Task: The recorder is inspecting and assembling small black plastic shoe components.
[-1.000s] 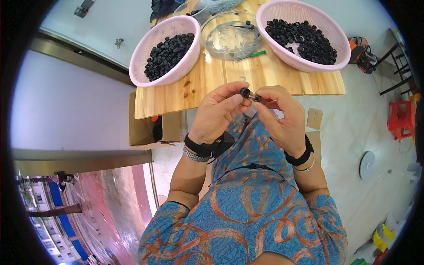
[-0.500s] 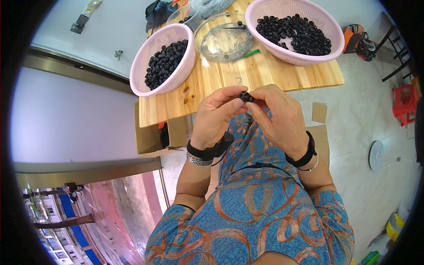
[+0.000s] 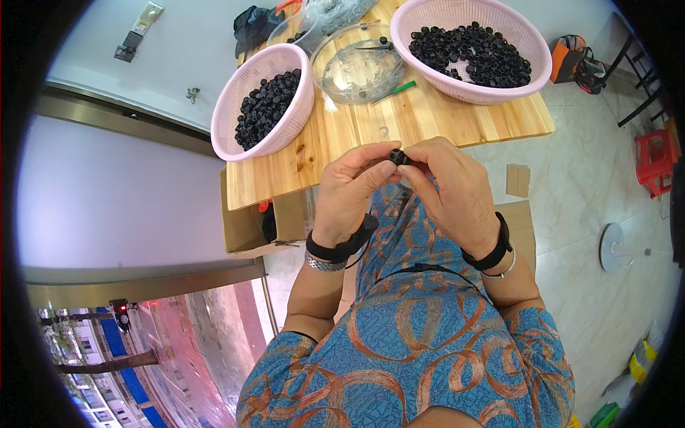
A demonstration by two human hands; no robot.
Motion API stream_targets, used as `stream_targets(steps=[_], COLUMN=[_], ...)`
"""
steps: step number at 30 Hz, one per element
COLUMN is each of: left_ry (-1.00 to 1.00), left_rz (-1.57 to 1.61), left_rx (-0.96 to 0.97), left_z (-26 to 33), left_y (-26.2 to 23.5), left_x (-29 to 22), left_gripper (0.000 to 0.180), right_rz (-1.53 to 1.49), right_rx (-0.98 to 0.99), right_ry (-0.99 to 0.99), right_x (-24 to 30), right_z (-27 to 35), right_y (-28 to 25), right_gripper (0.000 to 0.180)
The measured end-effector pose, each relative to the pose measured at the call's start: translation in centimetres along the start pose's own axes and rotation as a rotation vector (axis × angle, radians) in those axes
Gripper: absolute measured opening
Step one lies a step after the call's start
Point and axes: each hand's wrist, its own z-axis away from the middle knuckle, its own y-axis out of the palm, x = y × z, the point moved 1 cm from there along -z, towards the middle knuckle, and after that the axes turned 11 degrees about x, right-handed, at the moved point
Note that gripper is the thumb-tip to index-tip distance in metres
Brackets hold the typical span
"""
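A small round black plastic part (image 3: 399,157) is pinched between my two hands, just off the near edge of the wooden table (image 3: 342,143). My left hand (image 3: 351,187) has thumb and forefinger closed on its left side. From the right, my right hand (image 3: 451,178) grips the same part with thumb and fingertips. The part's underside is hidden by my fingers. Beyond my hands stand two pink plastic baskets, the left basket (image 3: 305,107) and the right basket (image 3: 492,97), both holding many small black parts.
Between the baskets sits a clear round tray (image 3: 357,100) with small clear pieces, and a green-handled tool (image 3: 404,87) lies beside it. Under the table is a cardboard box (image 3: 239,232). Red stools (image 3: 653,164) and a white round base (image 3: 611,247) are on the floor at right.
Both hands keep hold of the black part, with only a slight shift of the fingers. The whole view has shifted a little.
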Motion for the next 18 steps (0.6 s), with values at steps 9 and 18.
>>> stream_targets(steps=[9, 18], left_ry=[0.051, 0.019], left_rz=[-0.392, -0.074], left_rx=[-0.025, -0.066], left_z=[0.32, 0.77], left_y=[0.61, 0.6], left_x=[-0.53, -0.07], left_gripper=[0.026, 0.026], right_rz=[0.102, 0.054], right_rx=[0.011, -0.003], right_ry=[-0.036, -0.054], right_x=[0.07, 0.31], right_z=[0.22, 0.04], right_y=[-0.19, -0.08], right_gripper=[0.015, 0.015])
